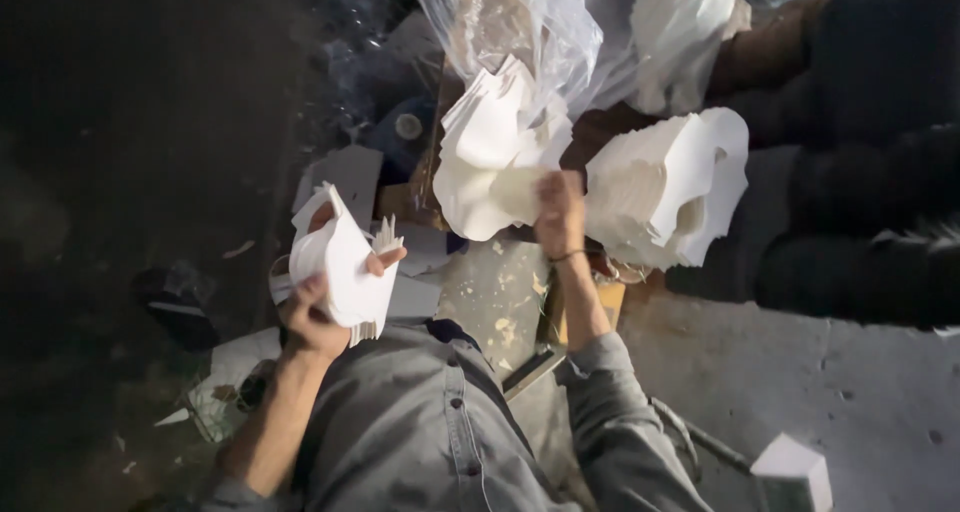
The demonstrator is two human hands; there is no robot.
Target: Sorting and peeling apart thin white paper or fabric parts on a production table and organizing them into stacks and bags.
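Note:
My left hand point(318, 307) grips a fanned stack of white cut paper sheets point(345, 262), held up at the left. My right hand point(560, 215) reaches forward and touches the lower edge of a pile of the same white sheets point(490, 157) lying ahead of me. A second thick pile of white sheets point(665, 187) sits just right of that hand. A clear plastic bag point(520, 22) holding more white sheets lies behind the piles.
My grey-sleeved arms and shirt point(430, 422) fill the bottom. A person in dark clothes point(860, 202) sits at the right. A small white box point(795, 467) stands on the grey floor at bottom right. Scraps and dark clutter point(180, 302) lie at left.

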